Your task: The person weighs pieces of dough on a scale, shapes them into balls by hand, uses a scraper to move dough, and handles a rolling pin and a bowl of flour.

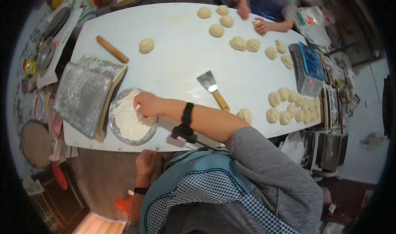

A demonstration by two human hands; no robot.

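Observation:
My right hand [147,105] is over a round bowl [113,132] of white flour [126,122], its fingers curled with some white flour showing between them. Down by the table's front edge, my left hand [146,161] is curled into a loose fist, and nothing shows in it. A scraper [213,88] with a metal blade and wooden handle lies beyond my right forearm. One dough ball [245,115] sits close to my right elbow. Farther off on the left is another smooth dough ball [146,45].
A wooden rolling pin [112,49] and a flour-dusted grey slab [83,98] lie at left. Dough pieces [273,115] cluster at right, near a digital scale [309,70]. Across the white table [173,70], a co-worker's hand [263,26] holds dough beside several dough balls [217,30].

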